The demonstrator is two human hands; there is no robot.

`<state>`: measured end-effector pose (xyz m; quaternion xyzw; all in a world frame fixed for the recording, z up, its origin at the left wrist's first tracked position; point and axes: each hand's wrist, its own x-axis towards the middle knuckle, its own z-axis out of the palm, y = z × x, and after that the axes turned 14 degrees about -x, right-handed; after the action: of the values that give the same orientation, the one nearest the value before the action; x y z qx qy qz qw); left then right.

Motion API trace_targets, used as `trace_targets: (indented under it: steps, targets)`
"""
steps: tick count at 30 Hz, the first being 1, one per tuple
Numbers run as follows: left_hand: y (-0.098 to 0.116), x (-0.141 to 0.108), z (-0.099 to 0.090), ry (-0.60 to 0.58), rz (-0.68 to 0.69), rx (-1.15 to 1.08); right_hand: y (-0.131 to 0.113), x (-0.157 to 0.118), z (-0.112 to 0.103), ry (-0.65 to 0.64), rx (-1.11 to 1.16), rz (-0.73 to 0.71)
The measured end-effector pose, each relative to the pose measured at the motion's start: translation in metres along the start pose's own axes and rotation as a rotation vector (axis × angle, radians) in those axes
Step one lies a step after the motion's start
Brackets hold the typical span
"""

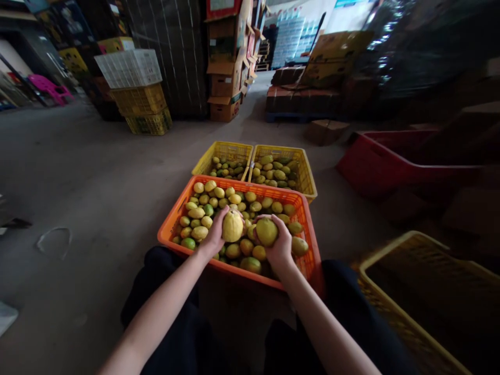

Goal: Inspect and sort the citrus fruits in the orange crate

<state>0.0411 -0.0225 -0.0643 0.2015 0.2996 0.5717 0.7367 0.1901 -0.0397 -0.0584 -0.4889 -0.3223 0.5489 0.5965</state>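
My left hand (215, 234) is closed round a pale yellow lemon (233, 226) with a bumpy skin. A greener, smoother lemon (267, 232) sits in the grip of my right hand (282, 242). Both fruits are held side by side, a small gap apart, above an orange crate (242, 275). In that crate lie many loose yellow and green lemons (199, 233), partly covered by my hands. The crate stands in front of me, between my knees.
Two yellow crates (312, 177) with more fruit stand against the orange crate's far side. On the right are a red bin (375, 166) and another yellow crate (390, 291). Stacked crates (138, 99), cardboard boxes (223, 86) and a pink chair (49, 88) stand farther back.
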Motion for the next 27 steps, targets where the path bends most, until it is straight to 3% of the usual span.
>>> trace_targets:
  steps: [3, 6, 9, 13, 19, 23, 27]
  targets:
    - [-0.002, -0.005, 0.004, -0.074, 0.292, 0.196, 0.003, -0.012, 0.012, 0.090, -0.166, -0.297]
    - [-0.002, -0.014, 0.009, -0.171, 0.480, 0.357, 0.002, -0.021, 0.013, 0.114, -0.329, -0.526]
    - [-0.001, -0.022, 0.011, -0.231, 0.589, 0.471, 0.000, -0.026, 0.007, 0.064, -0.440, -0.651]
    - [-0.003, -0.027, 0.011, -0.320, 0.609, 0.526, -0.003, -0.032, -0.002, 0.060, -0.488, -0.707]
    - [-0.013, -0.024, 0.013, -0.269, 0.532, 0.409, -0.007, -0.033, -0.001, 0.061, -0.435, -0.648]
    - [-0.019, -0.019, 0.019, -0.012, 0.328, 0.137, -0.007, -0.024, 0.003, 0.050, -0.392, -0.480]
    - [-0.015, -0.012, 0.025, 0.241, 0.181, -0.135, -0.005, -0.018, 0.006, -0.034, -0.360, -0.207]
